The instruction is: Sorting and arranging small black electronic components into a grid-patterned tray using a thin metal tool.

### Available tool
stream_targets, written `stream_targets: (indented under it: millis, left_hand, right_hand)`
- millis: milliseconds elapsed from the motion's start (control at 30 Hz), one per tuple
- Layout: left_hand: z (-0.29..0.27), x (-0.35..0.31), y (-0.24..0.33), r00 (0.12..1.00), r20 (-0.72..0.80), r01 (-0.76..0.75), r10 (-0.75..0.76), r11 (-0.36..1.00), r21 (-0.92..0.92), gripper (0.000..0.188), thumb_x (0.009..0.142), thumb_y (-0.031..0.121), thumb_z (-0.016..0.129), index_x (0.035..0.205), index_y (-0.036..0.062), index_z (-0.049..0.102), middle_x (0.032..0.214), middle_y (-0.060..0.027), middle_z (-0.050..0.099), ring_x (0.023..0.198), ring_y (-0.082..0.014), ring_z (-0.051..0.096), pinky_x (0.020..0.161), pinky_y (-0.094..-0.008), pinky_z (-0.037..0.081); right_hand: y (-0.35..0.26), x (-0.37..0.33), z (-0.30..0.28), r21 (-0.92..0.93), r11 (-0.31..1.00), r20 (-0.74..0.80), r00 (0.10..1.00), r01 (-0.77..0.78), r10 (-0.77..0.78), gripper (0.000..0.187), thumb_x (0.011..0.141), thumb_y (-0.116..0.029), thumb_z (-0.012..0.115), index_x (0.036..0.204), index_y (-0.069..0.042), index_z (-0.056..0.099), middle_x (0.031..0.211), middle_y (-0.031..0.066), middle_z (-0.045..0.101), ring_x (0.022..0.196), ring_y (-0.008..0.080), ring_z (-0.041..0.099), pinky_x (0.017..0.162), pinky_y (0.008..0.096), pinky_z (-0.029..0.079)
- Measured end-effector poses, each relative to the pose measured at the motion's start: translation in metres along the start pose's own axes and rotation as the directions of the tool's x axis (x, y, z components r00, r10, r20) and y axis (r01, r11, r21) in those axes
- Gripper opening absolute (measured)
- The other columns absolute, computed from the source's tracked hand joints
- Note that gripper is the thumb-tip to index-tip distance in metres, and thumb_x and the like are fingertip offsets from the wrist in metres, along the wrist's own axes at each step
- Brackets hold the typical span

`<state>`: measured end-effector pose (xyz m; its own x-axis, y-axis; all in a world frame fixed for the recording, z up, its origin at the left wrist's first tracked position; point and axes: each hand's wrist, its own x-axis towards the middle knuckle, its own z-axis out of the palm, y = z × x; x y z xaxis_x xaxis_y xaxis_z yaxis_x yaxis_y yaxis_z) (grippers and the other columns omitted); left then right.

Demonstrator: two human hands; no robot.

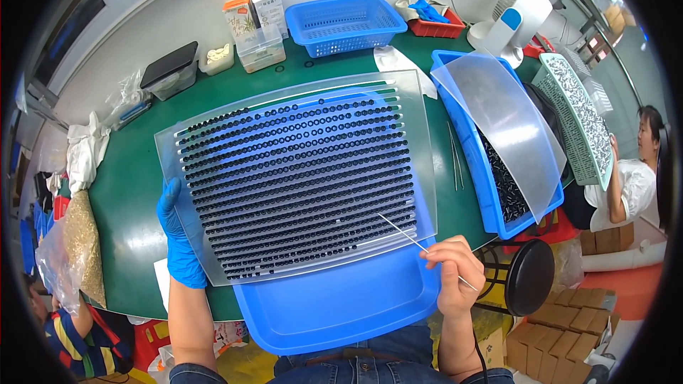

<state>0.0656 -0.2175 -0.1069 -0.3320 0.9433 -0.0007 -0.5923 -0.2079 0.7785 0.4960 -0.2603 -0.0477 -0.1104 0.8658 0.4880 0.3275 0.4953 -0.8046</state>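
Observation:
A clear slotted plate (pixel 421 121) lies tilted over a shallow blue tray (pixel 331 320) in front of me. Many small round black parts (pixel 306 185) sit in rows along its slots; gaps show in the top and bottom rows. My left hand (pixel 179 235), in a blue glove, grips the plate's left edge, thumb on top and the other fingers partly hidden. In my bare right hand (pixel 455 270) a thin metal rod (pixel 404 232) is pinched between the fingers. Its tip points at the lower right rows; whether it touches a part I cannot tell.
Right of the plate, a blue crate (pixel 455 110) of black pieces is partly covered by a clear sheet (pixel 501 103). Thin metal rods (pixel 455 156) lie beside it. A blue basket (pixel 346 6) stands behind. A person (pixel 629 185) holds a pale green basket (pixel 576 124) near a stool (pixel 530 277).

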Motion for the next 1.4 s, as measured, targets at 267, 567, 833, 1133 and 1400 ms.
stream_targets:
  millis: [267,567,833,1133,1400]
  left_hand:
    - [0.007,0.002,-0.002,0.997,0.068,-0.049,0.045,0.997,0.059,0.068,0.092,0.026,0.053,0.152,0.0045,0.03,0.149,-0.0173,0.043,0.133,-0.0328,0.047,0.113,-0.0488,0.036]
    - [0.009,0.002,0.001,0.999,0.018,-0.028,0.027,0.999,0.028,0.067,0.092,0.026,0.052,0.152,0.0049,0.029,0.15,-0.0174,0.042,0.134,-0.0335,0.045,0.114,-0.0492,0.035]
    - [0.018,0.0,-0.001,0.998,0.058,-0.036,0.036,0.999,0.012,0.071,0.091,0.027,0.054,0.153,0.0067,0.027,0.151,-0.0178,0.04,0.135,-0.0345,0.044,0.114,-0.0499,0.034]
    - [0.011,0.005,0.0,0.995,0.094,-0.034,0.036,0.999,-0.018,0.068,0.091,0.026,0.054,0.152,0.007,0.029,0.149,-0.0179,0.042,0.133,-0.0341,0.046,0.114,-0.0504,0.035]
    - [0.029,0.0,0.003,0.998,0.028,-0.051,0.048,0.993,0.106,0.085,0.081,0.029,0.063,0.153,0.0041,0.028,0.154,-0.0152,0.036,0.141,-0.0307,0.036,0.118,-0.0433,0.027]
  right_hand:
    - [0.003,0.0,0.0,0.023,1.0,-0.009,1.0,-0.009,0.009,0.032,0.1,-0.022,0.054,0.086,0.003,0.068,0.083,0.0139,0.069,0.067,0.0175,0.057,0.063,0.0287,0.046]
    - [0.007,0.001,-0.008,0.014,1.0,-0.006,1.0,0.001,-0.001,0.035,0.102,-0.023,0.051,0.087,0.004,0.067,0.083,0.0159,0.068,0.07,0.0187,0.057,0.059,0.0268,0.047]
    - [0.005,0.006,-0.003,-0.015,0.999,-0.021,0.999,0.033,-0.033,0.033,0.101,-0.022,0.052,0.09,0.004,0.067,0.09,0.0159,0.069,0.07,0.0184,0.057,0.058,0.0264,0.047]
    - [0.005,0.009,0.001,-0.032,0.999,-0.014,0.999,0.037,-0.037,0.031,0.1,-0.022,0.054,0.091,0.004,0.067,0.091,0.0159,0.068,0.069,0.0177,0.058,0.06,0.0263,0.047]
    - [0.007,0.005,-0.001,0.0,1.0,-0.04,0.999,0.031,-0.031,0.03,0.101,-0.02,0.052,0.092,0.004,0.066,0.092,0.0161,0.069,0.072,0.0177,0.057,0.058,0.0262,0.047]
